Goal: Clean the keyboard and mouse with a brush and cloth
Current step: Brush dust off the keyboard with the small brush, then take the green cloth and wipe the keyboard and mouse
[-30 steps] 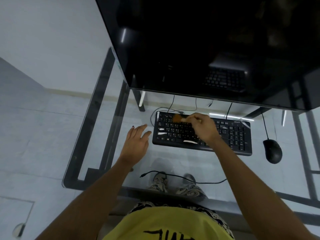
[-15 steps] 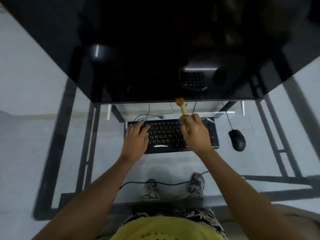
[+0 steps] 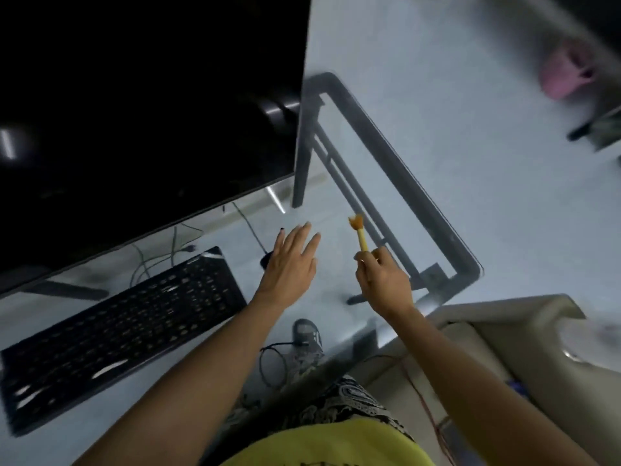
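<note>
Mouse [image 3: 266, 259] lies on the surface just under the left hand [image 3: 289, 264] — fingers spread, holding nothing; right hand [image 3: 383, 280] grips the brush [image 3: 359, 232] upright beside it.

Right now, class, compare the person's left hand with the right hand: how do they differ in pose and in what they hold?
1. The left hand is open with fingers straight and spread; the right hand has its fingers curled.
2. The left hand holds nothing; the right hand grips a yellow brush, bristles pointing away.
3. The left hand is over the mouse; the right hand is beside it, further from the keyboard.
Both reach forward over the glass desk.
</note>
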